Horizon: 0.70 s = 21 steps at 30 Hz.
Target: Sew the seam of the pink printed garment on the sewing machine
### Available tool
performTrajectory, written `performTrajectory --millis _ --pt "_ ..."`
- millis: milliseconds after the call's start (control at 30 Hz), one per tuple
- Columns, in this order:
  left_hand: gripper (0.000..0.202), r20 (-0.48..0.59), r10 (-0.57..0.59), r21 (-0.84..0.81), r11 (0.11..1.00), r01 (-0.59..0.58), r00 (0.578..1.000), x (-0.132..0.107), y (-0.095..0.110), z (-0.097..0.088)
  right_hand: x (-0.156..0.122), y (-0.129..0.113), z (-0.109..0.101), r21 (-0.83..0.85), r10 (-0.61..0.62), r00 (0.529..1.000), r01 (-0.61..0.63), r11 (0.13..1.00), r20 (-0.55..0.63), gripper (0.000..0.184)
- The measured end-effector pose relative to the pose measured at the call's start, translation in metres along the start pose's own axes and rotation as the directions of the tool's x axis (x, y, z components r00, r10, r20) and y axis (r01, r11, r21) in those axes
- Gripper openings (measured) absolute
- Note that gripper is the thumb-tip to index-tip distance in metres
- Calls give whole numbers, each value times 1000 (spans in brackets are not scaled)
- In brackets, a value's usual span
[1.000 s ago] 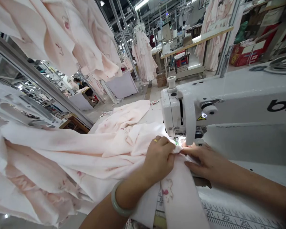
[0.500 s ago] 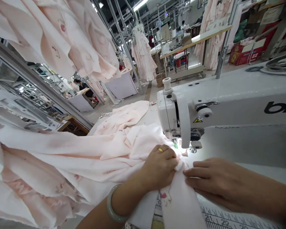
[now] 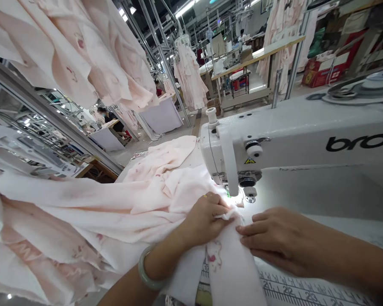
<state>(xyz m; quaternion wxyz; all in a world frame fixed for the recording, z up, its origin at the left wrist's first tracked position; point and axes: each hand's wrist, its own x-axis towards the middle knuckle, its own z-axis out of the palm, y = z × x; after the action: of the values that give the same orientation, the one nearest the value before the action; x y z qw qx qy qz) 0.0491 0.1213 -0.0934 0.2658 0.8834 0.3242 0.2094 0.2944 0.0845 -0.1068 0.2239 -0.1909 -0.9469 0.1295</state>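
Closest in, a measuring scale is printed along the front edge of the white surface; the numbers 21, 22 and 23 can be read on it. A strip of the pale pink fabric crosses this scale, showing a small pink printed motif, and the rest of the cloth is heaped to the left and spills off the edge.

The left hand, with a pale green bangle on its wrist and a ring on one finger, has its fingers curled shut, pinching a bunched fold of the fabric just in front of the needle. The right hand lies flat and open, its fingers straight and close together. Their tips rest on the strip's right edge, gripping nothing.

Just beyond the hands stands a white sewing machine, lit at the presser foot. Black letters "bro" run off the frame on its arm, and a yellow warning triangle sits on the head.

Overhead at left hang more pink pieces. Farther back a person sits at a bench, pink garments hang from a rail, and work tables and red cartons fill the hall; their printing is too small to read.
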Motion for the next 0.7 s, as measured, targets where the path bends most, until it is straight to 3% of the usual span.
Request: performTrajectory --millis 100,167,267,333,467,700 --pt "11 97 59 317 945 -87 994 -7 11 3 -2 3 -3 77 24 997 -30 997 68 35" --pt "20 139 61 497 859 -123 988 -14 19 9 -3 7 -5 71 32 999 -30 997 -27 33" --pt "32 123 109 637 753 -163 986 -24 25 19 -6 16 -1 -52 41 976 -53 997 -212 32" --pt "35 72 160 662 731 -167 984 -29 25 25 -8 21 4 -106 54 968 -82 991 -244 35" --pt "33 -16 219 595 786 -167 975 -34 19 27 -11 29 12 -137 64 978 -93 986 -197 38" --pt "34 47 194 542 819 -188 980 -23 0 21 -8 31 11 -219 76 974 -123 968 -212 38"
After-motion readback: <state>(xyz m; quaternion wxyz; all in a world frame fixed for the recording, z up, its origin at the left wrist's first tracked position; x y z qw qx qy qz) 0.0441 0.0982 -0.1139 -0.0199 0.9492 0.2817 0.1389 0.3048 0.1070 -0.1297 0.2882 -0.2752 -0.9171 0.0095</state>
